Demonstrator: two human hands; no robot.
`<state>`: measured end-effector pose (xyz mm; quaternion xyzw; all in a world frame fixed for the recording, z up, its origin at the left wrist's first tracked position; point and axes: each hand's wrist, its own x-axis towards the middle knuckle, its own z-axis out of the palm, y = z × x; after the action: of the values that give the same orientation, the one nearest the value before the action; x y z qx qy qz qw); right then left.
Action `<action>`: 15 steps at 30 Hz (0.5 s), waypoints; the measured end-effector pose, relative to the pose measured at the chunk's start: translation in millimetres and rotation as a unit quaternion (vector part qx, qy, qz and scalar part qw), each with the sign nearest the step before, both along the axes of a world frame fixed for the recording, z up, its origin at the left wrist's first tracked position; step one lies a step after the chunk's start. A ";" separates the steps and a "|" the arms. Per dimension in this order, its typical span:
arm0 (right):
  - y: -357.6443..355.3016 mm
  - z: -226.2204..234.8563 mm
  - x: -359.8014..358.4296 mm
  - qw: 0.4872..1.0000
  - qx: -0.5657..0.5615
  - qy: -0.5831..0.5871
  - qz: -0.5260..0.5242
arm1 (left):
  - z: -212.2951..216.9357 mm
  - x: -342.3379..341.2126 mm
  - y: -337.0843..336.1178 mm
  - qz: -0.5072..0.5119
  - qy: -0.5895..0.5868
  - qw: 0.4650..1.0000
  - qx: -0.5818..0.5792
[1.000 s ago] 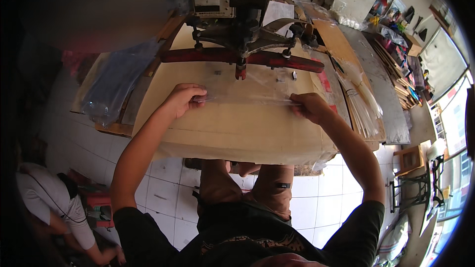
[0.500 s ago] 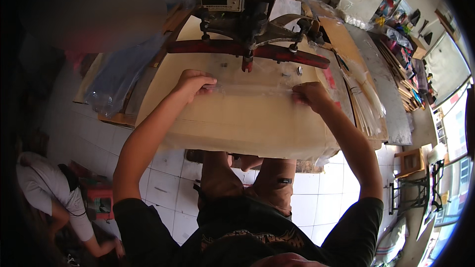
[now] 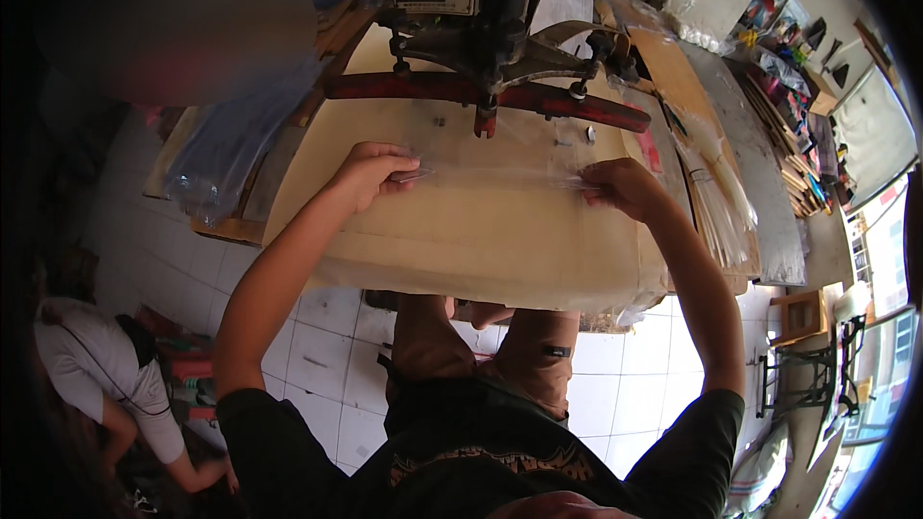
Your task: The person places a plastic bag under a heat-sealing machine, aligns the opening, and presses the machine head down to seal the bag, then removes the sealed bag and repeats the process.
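**Clear film held taut below a red crossbar**

The left hand (image 3: 377, 176) and right hand (image 3: 623, 187) were set well apart, each pinching one end of the near edge of a clear plastic sheet (image 3: 500, 156) between thumb and fingers. That spread grip probably served to pull the thin film straight, since one hand alone would likely have let it sag or crease. Gripping by the near edge also seemed to leave the fingers clear of the red crossbar (image 3: 527, 98), which hung beyond them from a dark machine bracket (image 3: 529, 64). The cream table covering (image 3: 471, 245) presumably gave the film a smooth backing.

The sheet lay between the two hands and reached away from them toward the crossbar; being transparent, its far edge could not be made out. A bundle of clear plastic strips (image 3: 710, 207) lay to the right of the right hand.
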<state>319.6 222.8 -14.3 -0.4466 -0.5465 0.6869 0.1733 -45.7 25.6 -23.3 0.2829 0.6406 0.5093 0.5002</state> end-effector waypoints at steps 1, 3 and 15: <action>-0.1 1.4 0.8 0.999 0.013 -0.026 0.013 | -1.3 -2.0 0.1 0.003 -0.002 1.000 0.004; 2.7 -2.5 -1.5 0.999 0.022 -0.021 -0.011 | -6.8 -5.1 3.3 0.010 -0.005 1.000 0.014; 25.1 -11.0 -12.5 0.998 0.011 0.060 -0.034 | -3.9 -26.7 36.5 0.014 -0.075 0.997 0.025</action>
<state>307.1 248.0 -25.3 -0.4213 -0.5270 0.7002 0.2335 -72.5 62.1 -27.2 0.2470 0.5921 0.5522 0.5325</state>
